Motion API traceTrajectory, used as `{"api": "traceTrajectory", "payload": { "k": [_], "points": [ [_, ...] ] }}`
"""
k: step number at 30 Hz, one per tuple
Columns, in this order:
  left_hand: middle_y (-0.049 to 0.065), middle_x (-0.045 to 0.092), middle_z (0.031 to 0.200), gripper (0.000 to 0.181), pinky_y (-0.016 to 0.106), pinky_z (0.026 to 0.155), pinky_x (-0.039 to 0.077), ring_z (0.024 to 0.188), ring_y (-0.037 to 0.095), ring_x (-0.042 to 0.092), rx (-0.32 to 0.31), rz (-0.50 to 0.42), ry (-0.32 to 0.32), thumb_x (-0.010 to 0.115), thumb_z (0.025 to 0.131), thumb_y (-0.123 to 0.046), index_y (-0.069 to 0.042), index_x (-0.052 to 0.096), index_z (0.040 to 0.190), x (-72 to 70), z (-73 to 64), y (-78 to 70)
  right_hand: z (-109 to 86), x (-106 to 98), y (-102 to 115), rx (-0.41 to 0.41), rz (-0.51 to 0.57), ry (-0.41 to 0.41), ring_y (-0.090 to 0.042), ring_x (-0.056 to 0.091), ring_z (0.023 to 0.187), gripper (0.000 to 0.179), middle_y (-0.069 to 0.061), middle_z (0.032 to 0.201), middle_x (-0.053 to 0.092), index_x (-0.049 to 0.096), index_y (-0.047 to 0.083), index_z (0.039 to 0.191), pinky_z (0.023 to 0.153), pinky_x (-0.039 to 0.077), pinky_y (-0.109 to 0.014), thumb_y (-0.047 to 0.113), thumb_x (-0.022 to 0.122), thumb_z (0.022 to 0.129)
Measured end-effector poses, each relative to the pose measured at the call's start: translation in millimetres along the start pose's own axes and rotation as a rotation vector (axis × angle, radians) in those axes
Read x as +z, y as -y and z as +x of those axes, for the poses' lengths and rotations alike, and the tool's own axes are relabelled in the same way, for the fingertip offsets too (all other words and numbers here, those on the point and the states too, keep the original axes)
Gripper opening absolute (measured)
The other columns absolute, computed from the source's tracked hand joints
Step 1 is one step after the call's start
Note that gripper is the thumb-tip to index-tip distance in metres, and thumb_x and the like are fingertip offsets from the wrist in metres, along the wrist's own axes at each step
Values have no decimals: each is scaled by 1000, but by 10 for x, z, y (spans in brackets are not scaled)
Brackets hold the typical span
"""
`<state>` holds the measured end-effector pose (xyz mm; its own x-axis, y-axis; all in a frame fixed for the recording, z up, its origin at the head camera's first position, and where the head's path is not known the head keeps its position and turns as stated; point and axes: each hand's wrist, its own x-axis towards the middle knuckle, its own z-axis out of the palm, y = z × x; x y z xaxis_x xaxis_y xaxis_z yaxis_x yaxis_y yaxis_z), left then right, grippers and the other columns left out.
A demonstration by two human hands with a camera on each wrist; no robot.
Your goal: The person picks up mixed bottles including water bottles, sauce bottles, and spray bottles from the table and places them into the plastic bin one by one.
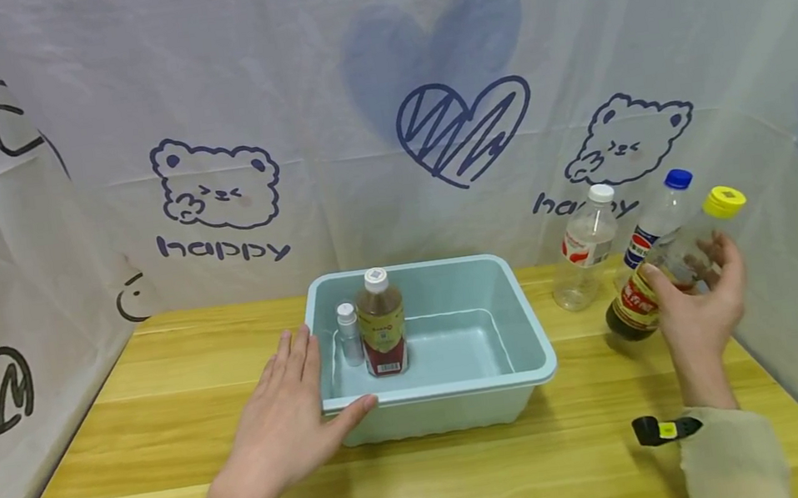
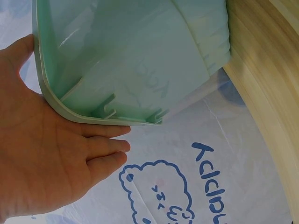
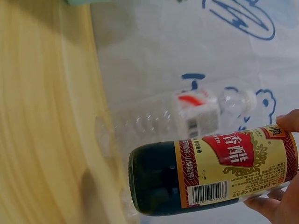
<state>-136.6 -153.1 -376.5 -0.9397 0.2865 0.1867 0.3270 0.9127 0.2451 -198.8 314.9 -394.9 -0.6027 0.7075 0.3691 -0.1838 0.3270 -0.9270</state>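
My right hand (image 1: pixel 703 314) grips a vinegar bottle (image 3: pixel 205 175) with a yellow cap, dark liquid and a red and yellow label. The bottle leans, its base toward the bin, and appears lifted off the table. Against the near left corner of a pale blue-green plastic bin (image 1: pixel 458 409) rests my left hand (image 1: pixel 280 416), fingers straight along the left rim and thumb over the front one. Inside the bin, at its left, stand a small clear bottle (image 1: pixel 352 343) with a white cap and a larger bottle (image 1: pixel 382 327) with reddish-brown contents.
Behind the vinegar bottle stand a clear white-capped bottle (image 1: pixel 584 250) and a blue-capped bottle (image 1: pixel 660 219), partly hidden. A printed cloth (image 1: pixel 344 121) hangs behind and beside the wooden table (image 1: pixel 431 489).
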Motion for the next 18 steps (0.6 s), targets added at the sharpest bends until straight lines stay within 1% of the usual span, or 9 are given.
{"api": "traceTrajectory", "payload": {
  "k": [3, 8, 13, 18],
  "points": [
    [27, 15, 169, 116, 58, 126, 23, 156, 46, 15, -1, -3, -1, 41, 93, -84, 9, 23, 160, -4, -3, -4, -30, 11, 64, -32, 33, -5, -19, 53, 132, 84, 3, 150, 50, 41, 27, 158, 108, 50, -29, 7, 83, 87],
    [27, 15, 169, 117, 58, 126, 22, 156, 46, 15, -2, -3, 3, 40, 93, -84, 9, 23, 160, -8, -4, -8, -96, 21, 182, -98, 53, 6, -19, 55, 130, 84, 4, 147, 51, 42, 26, 157, 105, 52, -28, 7, 84, 87],
    [28, 15, 169, 117, 58, 126, 22, 156, 46, 16, -2, 1, 3, 40, 93, -84, 9, 23, 160, -10, -5, -10, -156, 36, 300, -163, 60, 24, -21, 57, 130, 83, 5, 145, 52, 42, 25, 157, 104, 54, -31, 6, 83, 87],
    [28, 15, 169, 117, 57, 126, 22, 156, 46, 16, -3, 0, 2, 40, 93, -84, 10, 23, 160, -10, -4, -10, -222, 43, 431, -202, 90, 43, -20, 57, 129, 82, 5, 145, 52, 43, 25, 157, 103, 54, -31, 4, 82, 87]
  ]
}}
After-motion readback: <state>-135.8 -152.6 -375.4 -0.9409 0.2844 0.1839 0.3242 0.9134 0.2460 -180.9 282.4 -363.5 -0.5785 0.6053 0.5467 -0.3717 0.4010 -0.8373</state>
